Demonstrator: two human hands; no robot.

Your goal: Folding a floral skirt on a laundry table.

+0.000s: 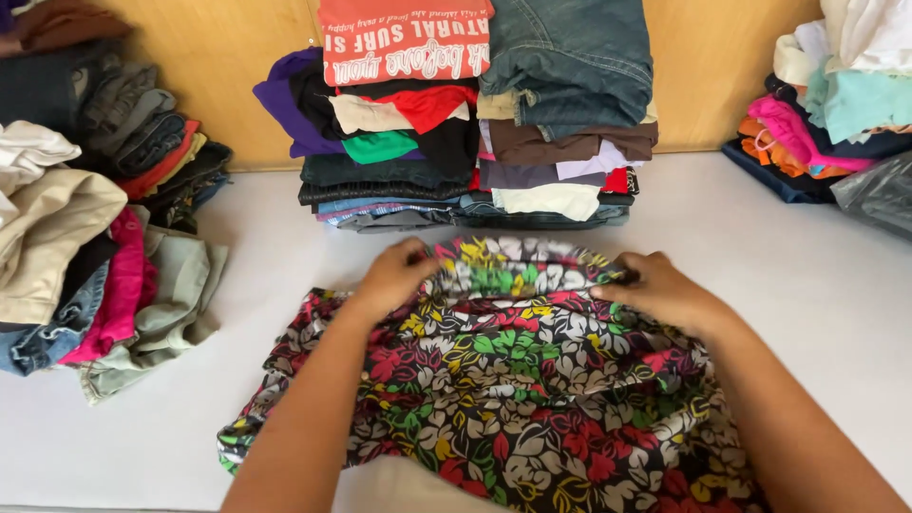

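A dark floral-print garment (503,380) with red, green, yellow and white flowers lies spread on the white table (798,275) in front of me. My left hand (394,275) grips its gathered far edge on the left. My right hand (660,290) grips the same edge on the right. Between the two hands the fabric is bunched into a raised band. Both forearms reach over the garment from the near edge.
Two stacks of folded clothes (475,123) stand just beyond the garment against a wooden wall. A loose heap of clothes (85,237) fills the left side. Another pile (836,104) sits at the back right, beside a grey plastic bag (879,195).
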